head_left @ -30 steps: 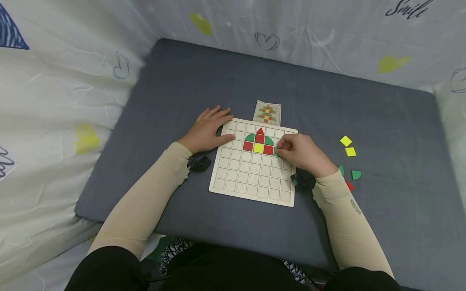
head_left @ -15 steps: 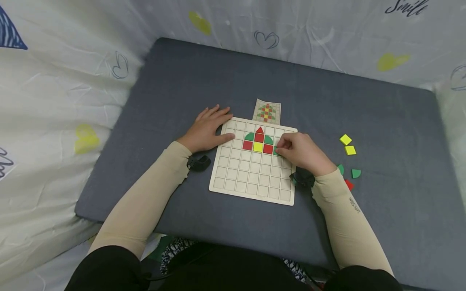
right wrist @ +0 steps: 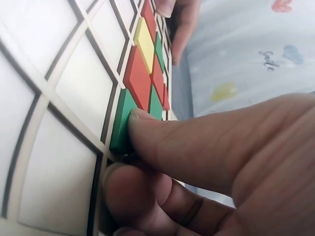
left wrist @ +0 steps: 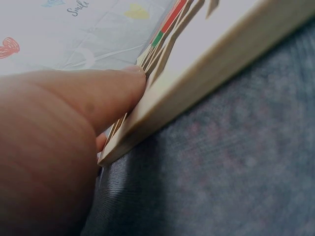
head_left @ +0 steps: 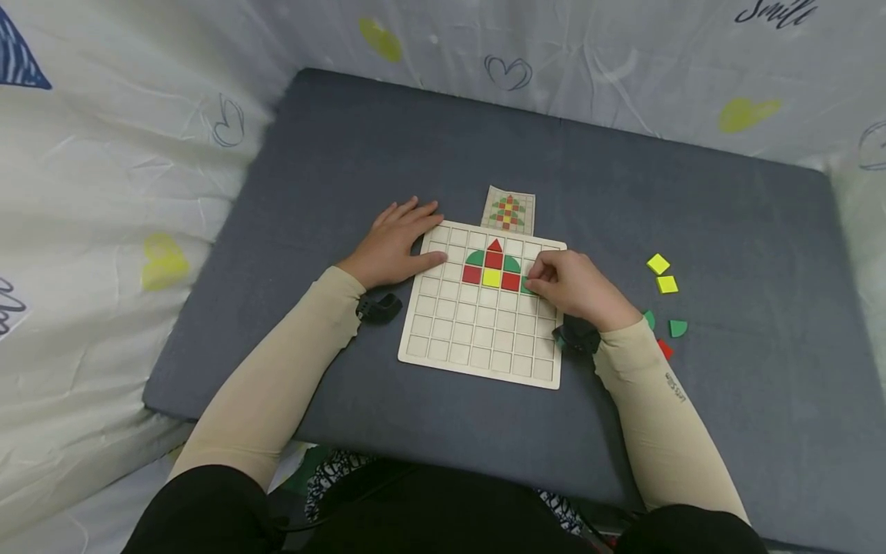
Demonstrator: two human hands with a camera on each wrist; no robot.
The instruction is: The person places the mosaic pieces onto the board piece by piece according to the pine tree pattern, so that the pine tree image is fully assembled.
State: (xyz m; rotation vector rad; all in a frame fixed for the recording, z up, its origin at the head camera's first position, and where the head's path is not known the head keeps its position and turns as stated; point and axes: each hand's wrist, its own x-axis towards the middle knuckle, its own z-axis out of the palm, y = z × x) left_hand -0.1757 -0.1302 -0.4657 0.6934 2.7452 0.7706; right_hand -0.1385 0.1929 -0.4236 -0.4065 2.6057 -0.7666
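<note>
1. The left hand [head_left: 396, 250] lies spread, its thumb resting on the left edge of the gridded board [head_left: 481, 358], which lies on the bench [head_left: 388, 138].
2. The board's cells hold a red triangle [head_left: 494, 245] above a green, red, green row; below comes red, yellow, red.
3. A patterned card [head_left: 508, 211] lies against the board's far edge.
4. The right hand [head_left: 577, 286] pinches a green piece [right wrist: 122, 123] beside the lower row's last red square; seating unclear.
5. Farther right lie loose yellow squares [head_left: 667, 285], green pieces [head_left: 678, 328] and a partly covered red piece [head_left: 665, 348].
</note>
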